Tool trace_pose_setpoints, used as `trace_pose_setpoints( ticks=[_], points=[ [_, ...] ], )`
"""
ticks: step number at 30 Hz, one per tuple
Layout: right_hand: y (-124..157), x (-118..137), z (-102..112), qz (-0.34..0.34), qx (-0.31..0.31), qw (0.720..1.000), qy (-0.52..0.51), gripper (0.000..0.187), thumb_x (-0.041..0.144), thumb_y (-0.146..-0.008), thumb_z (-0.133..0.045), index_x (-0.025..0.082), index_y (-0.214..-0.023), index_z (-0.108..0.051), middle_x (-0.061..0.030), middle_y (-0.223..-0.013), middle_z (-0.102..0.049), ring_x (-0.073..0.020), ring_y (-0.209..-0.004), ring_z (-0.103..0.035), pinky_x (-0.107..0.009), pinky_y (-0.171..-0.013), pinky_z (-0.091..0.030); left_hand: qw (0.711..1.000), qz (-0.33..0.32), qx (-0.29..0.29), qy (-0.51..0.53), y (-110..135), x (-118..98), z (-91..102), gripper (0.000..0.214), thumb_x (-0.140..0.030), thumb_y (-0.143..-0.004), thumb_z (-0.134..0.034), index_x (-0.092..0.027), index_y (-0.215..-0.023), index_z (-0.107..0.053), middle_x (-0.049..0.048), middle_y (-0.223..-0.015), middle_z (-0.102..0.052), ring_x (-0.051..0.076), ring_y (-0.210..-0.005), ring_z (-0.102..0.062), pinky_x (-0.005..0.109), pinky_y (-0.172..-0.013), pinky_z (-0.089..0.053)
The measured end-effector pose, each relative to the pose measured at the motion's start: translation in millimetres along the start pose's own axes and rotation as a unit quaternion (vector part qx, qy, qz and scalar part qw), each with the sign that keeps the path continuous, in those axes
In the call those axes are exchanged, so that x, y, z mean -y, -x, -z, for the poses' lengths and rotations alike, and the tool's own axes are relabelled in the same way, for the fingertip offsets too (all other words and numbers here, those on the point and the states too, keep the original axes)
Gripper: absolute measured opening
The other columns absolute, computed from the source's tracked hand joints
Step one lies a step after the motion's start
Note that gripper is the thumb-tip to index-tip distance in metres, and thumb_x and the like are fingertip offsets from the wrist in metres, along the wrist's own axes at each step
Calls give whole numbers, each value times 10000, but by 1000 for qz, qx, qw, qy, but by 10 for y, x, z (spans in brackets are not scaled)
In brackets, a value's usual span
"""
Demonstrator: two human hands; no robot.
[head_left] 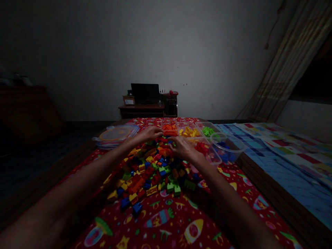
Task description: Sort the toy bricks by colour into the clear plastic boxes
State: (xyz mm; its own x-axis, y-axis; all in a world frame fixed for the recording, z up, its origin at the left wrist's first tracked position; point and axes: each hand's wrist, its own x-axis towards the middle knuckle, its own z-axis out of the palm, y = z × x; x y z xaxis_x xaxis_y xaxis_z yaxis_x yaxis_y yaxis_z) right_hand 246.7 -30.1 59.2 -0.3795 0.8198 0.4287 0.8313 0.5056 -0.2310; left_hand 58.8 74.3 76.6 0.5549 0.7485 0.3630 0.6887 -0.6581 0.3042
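**Toy bricks (pixel 155 169) heaped on red cloth (pixel 145 237)**

The left hand (pixel 151 133) and right hand (pixel 183 148) sit apart at the heap's far side; I cannot tell whether either grips a brick. Clear compartments (pixel 215 158), partly hidden by the right hand, hold colour-sorted bricks. A round tub (pixel 235 147) stands right, plastic ware (pixel 115 134) left.

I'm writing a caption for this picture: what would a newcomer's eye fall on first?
Probably the heap of multicoloured plastic building bricks, central on the red rocket-printed cloth. The bare left hand and right hand are at its far side. Next come the clear plastic containers behind it and to the right, holding bricks grouped by colour: orange, yellow, green, red, blue.
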Motion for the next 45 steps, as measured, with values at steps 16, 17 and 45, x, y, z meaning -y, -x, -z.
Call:
trace_pose_setpoints(
  ticks=[16,17,45],
  points=[
    [39,188,-2,106,192,970,-104,233,221,-836,-633,145,-1045,-705,-74,-923,-709,-142,-779,-612,-211,-661,-376,996,-10,87,-25,717,-141,-180,293,-249,-833,-453,-165,-951,-707,61,-951,-719,185,-863,-655,249,-787,-494],
    [37,194,18,107,189,970,-106,216,218,-850,-615,145,-1029,-711,-60,-876,-704,-128,-734,-595,-209,-640,-363,997,-19,63,-36,650,-132,-177,284,-243,-831,-457,-157,-924,-711,71,-945,-715,190,-871,-651,265,-808,-493],
    [32,-91,-18,-43,24,998,-33,367,185,-842,-573,144,-1199,-648,-123,-1103,-695,-193,-938,-636,-246,-765,-447,936,84,-42,339,478,-66,-296,428,-354,-585,-752,-142,-949,-675,90,-1013,-721,232,-917,-665,372,-845,-523]
  ],
)
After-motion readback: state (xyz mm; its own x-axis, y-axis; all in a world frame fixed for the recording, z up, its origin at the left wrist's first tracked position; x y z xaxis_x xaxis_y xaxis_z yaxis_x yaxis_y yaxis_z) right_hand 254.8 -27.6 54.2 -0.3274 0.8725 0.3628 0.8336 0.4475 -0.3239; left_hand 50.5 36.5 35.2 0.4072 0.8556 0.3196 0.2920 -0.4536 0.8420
